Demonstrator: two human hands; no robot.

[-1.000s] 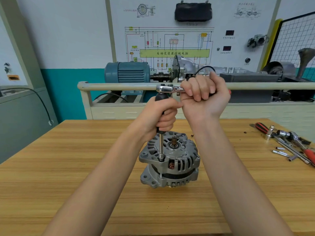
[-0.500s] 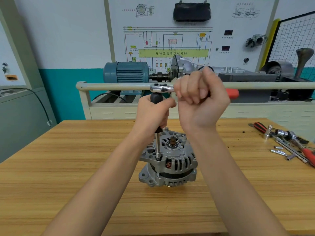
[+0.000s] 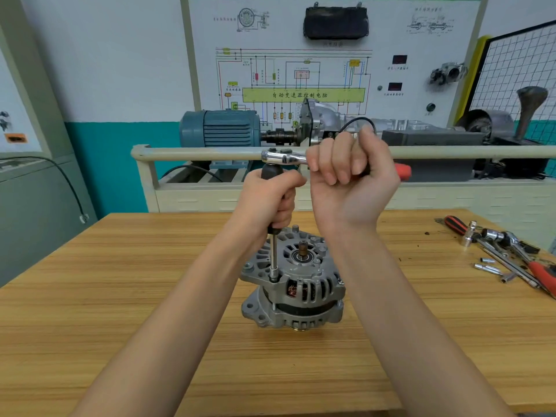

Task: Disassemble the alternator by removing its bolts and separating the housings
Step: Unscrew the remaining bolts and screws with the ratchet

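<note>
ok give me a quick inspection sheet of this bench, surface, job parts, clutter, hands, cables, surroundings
surface: wooden table, a few dark specks near the right edge
job's things: alternator stands with its shaft up, housings still together; extension bar stands upright on a bolt at its left front; ratchet sits on top of the bar
clutter: loose tools and sockets lie at the right edge
grippers: left hand grips the bar's black handle; right hand grips the ratchet handle, red end showing
cables: black cable hangs at the grey cabinet on the left
surroundings: blue motor on a trainer rig, wiring diagram board behind
</note>
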